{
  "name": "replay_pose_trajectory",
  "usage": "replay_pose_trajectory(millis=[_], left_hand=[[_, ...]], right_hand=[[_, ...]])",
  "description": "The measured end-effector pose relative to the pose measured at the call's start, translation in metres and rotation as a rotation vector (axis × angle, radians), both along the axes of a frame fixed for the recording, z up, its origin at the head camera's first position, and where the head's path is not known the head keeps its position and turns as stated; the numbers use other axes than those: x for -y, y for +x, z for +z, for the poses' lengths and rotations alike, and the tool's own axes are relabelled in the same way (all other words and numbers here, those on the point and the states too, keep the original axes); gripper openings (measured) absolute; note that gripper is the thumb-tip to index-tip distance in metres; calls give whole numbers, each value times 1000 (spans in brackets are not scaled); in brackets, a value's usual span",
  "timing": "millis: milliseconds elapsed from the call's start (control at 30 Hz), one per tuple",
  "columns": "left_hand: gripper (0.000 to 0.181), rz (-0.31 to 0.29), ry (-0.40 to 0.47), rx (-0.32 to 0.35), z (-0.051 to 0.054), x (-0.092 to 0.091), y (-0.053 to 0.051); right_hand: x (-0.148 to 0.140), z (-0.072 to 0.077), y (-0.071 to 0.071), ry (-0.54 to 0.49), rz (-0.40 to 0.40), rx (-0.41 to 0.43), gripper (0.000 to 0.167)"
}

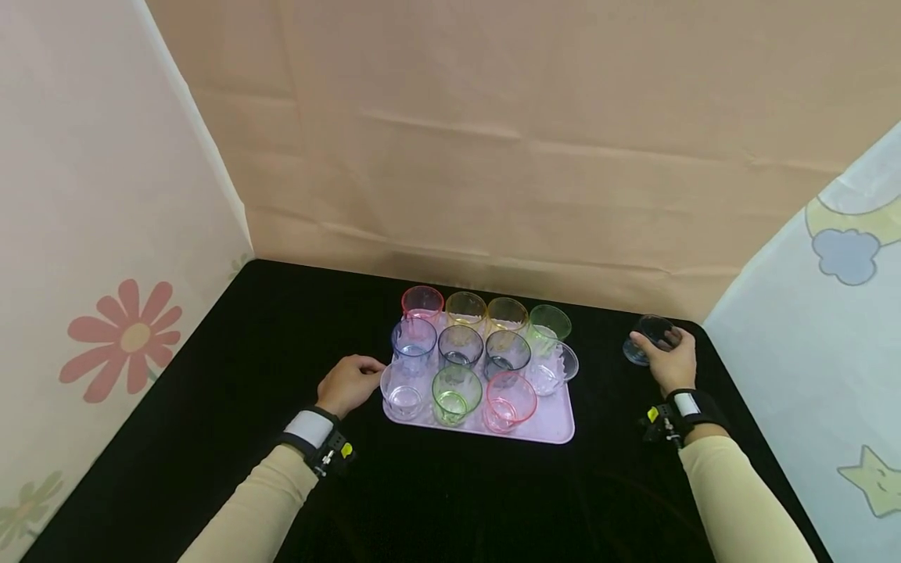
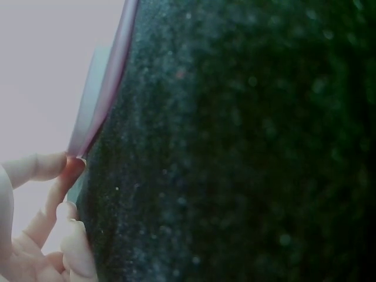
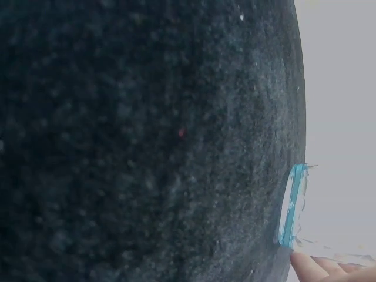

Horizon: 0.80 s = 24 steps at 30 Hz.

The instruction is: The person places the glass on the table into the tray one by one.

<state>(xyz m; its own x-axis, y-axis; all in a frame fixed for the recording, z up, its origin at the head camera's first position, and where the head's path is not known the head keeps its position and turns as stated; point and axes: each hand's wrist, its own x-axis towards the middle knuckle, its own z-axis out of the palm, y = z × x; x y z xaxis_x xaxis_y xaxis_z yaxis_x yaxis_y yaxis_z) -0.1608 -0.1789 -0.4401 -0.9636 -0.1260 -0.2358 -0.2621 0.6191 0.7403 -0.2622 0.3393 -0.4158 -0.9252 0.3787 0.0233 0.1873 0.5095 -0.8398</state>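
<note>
A pale pink tray [image 1: 559,422] stands at the middle of the table, with several clear and tinted glasses on it. My left hand [image 1: 349,383] is at its left side; in the left wrist view, the thumb and a finger pinch the tray's rim [image 2: 114,76]. Off to the right of the tray, my right hand [image 1: 672,361] grips a bluish glass [image 1: 635,353], which tilts slightly. The right wrist view catches only that glass's blue base [image 3: 291,205] and some fingertips, at the lower right corner.
On the tray, a clear glass [image 1: 552,369] leans outward at the right side, beside a green glass [image 1: 551,322]. A black cloth [image 1: 450,500] covers the table. Behind it hangs a tan backdrop [image 1: 521,156], with patterned panels on both sides.
</note>
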Motion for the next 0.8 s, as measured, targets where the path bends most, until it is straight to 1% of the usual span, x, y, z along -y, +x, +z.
replay_pose_trajectory(millis=[167,300,567,800], left_hand=[[30,0,0,-2,1,0,0],[30,-5,-9,-1,0,0,1],[32,-7,-11,8,0,-1,2],[32,2,-22,3,0,-1,0]], right_hand=[[5,6,0,2,33,-21,96],[9,9,6,-3,79,-28,95],[16,13,27,49,186,-50,92],[21,20,49,74,271,-65,86]])
